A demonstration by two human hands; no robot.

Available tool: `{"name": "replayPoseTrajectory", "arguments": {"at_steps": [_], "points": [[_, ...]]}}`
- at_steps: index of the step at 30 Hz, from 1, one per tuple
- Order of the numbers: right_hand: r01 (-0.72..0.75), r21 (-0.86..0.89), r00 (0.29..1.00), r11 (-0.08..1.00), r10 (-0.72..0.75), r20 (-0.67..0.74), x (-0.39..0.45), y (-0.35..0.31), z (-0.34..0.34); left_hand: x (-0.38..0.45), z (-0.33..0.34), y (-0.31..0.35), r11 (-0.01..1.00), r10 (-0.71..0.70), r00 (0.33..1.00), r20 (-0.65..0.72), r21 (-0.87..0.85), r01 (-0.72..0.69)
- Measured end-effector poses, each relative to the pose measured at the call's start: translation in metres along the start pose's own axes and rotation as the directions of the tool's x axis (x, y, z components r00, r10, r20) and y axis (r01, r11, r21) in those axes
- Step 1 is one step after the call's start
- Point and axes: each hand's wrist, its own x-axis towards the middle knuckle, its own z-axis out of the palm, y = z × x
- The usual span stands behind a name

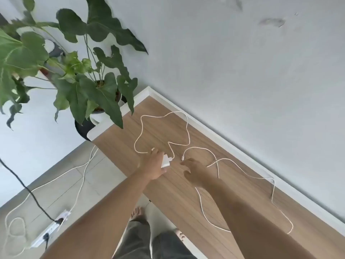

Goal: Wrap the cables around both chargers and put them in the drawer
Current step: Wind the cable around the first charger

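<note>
So we've got bare wooden top (173, 199) toward the near edge; left hand (153, 166) grips the charger (165, 161), right hand (194, 171) loose-fingered beside the cable (197, 149), grasping nothing.

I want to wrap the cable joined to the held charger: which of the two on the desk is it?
The far cable, looping toward the plant, meets the charger in the left hand; the near cable runs past the right hand.

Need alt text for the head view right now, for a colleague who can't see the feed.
A person's left hand grips a white charger on a wooden desk while the right hand reaches with loosely spread fingers toward a cable end. Two white cables lie unwound in loose loops on the desk, beside a potted plant and above a power strip on the floor.
</note>
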Motion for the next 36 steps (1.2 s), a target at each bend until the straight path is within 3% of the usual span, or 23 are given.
{"name": "replayPoseTrajectory", "arguments": {"at_steps": [11, 20, 24, 27, 32, 36], "points": [[0.023, -0.135, 0.998, 0.991, -0.014, 0.066, 0.017, -0.005, -0.004, 0.022, 0.035, -0.012, 0.992, -0.052, 0.998, -0.035, -0.117, 0.048], [0.09, -0.199, 0.996, 0.976, -0.086, 0.032, 0.034, -0.024, -0.013, 0.007, -0.024, -0.037, 0.947, 0.12, 0.961, 0.248, -0.318, -0.036], [0.128, -0.223, 0.991, 0.966, -0.133, -0.006, 0.035, -0.031, -0.028, -0.005, -0.065, -0.044, 0.866, 0.247, 0.899, 0.362, -0.498, -0.037], [0.151, -0.164, 0.983, 0.975, -0.166, -0.083, 0.036, -0.032, -0.048, -0.016, -0.086, -0.044, 0.746, 0.34, 0.843, 0.417, -0.666, 0.028], [0.159, -0.117, 0.979, 0.98, -0.173, -0.111, 0.023, -0.032, -0.076, -0.028, -0.105, -0.036, 0.523, 0.434, 0.826, 0.359, -0.847, 0.093], [0.11, 0.008, 0.994, 0.994, -0.11, 0.005, 0.011, -0.039, -0.08, -0.028, -0.103, -0.03, 0.399, 0.47, 0.817, 0.334, -0.906, 0.141]]}}
